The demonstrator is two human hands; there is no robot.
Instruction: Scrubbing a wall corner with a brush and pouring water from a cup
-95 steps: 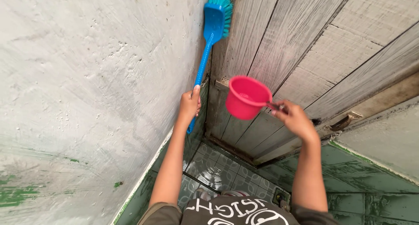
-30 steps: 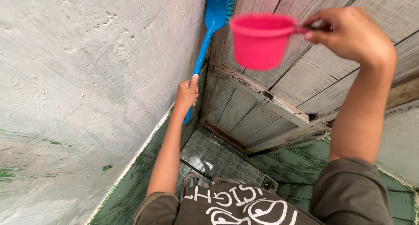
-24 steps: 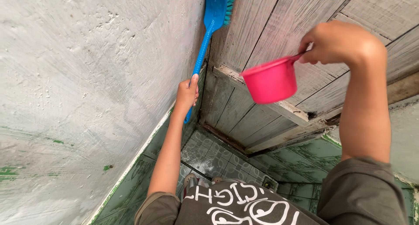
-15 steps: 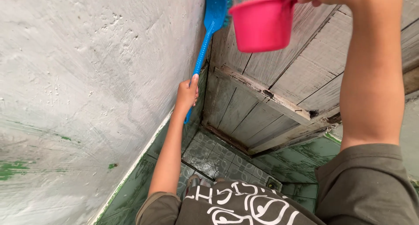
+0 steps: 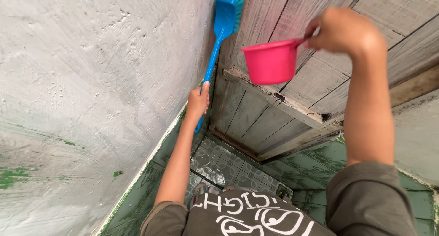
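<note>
My left hand (image 5: 198, 101) grips the lower end of a long blue brush (image 5: 218, 43). Its teal bristles press against the weathered grey wooden door (image 5: 297, 30) near the corner, high up. My right hand (image 5: 340, 31) is raised in front of the door and holds a pink plastic dipper (image 5: 270, 62) by its handle. The dipper hangs level, just right of the brush handle and not touching it. Whether it holds water cannot be seen.
A rough white plastered wall (image 5: 100, 89) fills the left, with green paint along its base. Wet patterned green floor tiles (image 5: 219, 165) lie below. A worn wooden ledge (image 5: 279, 103) crosses the door. A small floor drain (image 5: 282, 191) sits by my feet.
My right hand swung the pink dipper up toward the door, down, up again, and now holds it lower and level. The left hand and brush have barely moved.
</note>
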